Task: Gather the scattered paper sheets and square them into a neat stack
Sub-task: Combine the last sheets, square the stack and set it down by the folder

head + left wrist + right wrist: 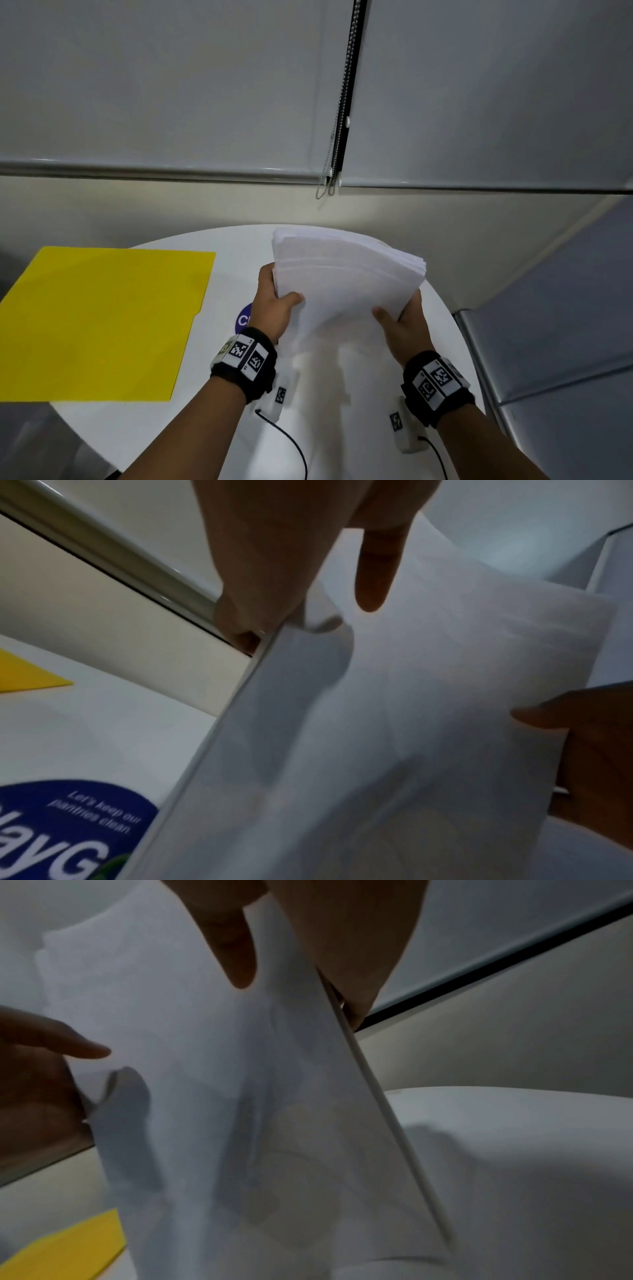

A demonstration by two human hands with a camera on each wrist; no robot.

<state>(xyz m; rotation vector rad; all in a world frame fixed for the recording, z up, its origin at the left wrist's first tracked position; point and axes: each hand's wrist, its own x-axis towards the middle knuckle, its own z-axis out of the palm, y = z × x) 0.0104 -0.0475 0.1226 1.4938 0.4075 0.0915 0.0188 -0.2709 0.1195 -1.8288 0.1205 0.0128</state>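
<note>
A thick bundle of white paper sheets [346, 284] stands tilted on its lower edge on the round white table [212, 428]. Its top edges are fanned and uneven. My left hand [277, 301] grips the bundle's left side, thumb across the front. My right hand [400, 318] grips the right side the same way. In the left wrist view the paper sheets [394, 723] fill the frame, with my left thumb [377, 569] on the front. From the right wrist the paper sheets [240, 1110] show with my right thumb [236, 947] pressed on them.
A yellow folder [99, 322] lies on the table's left part, overhanging its edge. A round blue sticker [245, 320] sits on the table beside my left wrist. A wall with roller blinds [171, 85] rises just behind the table. A grey cabinet [555, 325] stands at the right.
</note>
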